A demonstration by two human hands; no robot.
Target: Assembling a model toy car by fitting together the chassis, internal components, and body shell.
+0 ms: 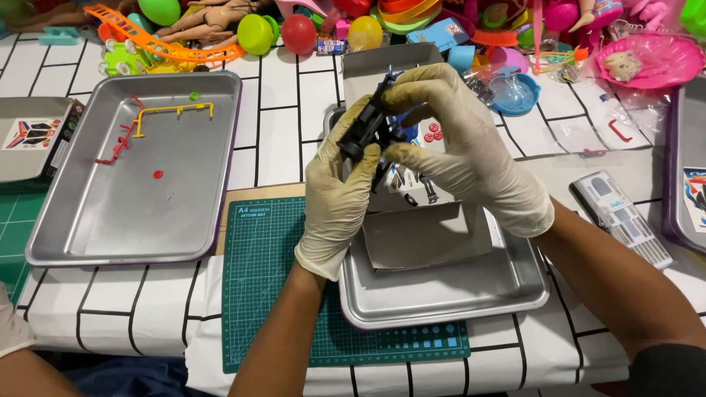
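A large steel tray [88, 220] is seen at the left, holding red and yellow plastic sprues. A smaller tray [441, 294] on the green cutting mat [272, 287] is partly hidden by the gloved hands. Above it, a dark toy assembly [368, 125] is gripped between the left hand [338, 198] and the right hand [463, 154]; its details are hard to make out. Open tablecloth is left between the trays.

Left hand [340, 192]: thin cream-coloured disposable glove, wrinkled at the palm, loose cuff flaring at the wrist; forearm bare below it. Right hand [471, 151]: matching cream glove, creased over the knuckles, cuff ending just past the wrist; forearm bare, with a dark sleeve [668, 371] edge at the near right corner
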